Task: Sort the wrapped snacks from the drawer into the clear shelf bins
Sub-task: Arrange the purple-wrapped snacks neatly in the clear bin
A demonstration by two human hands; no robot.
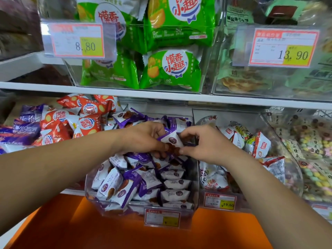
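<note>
My left hand (143, 137) and right hand (208, 145) meet, fingers curled, both pinching one purple pack (172, 139) just above the middle bin (90, 192). The orange drawer (125, 234) spreads below it. The clear bin is heaped with more purple snacks (152, 184). Red packs (86, 112) pile to its left; green packs (172, 69) sit in the bin above. A price tag (162, 218) hangs on the middle bin's front.

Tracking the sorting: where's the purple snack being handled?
Head view, centre: the purple snack is pinched between left hand and right hand, above the clear bin of matching snacks.
</note>
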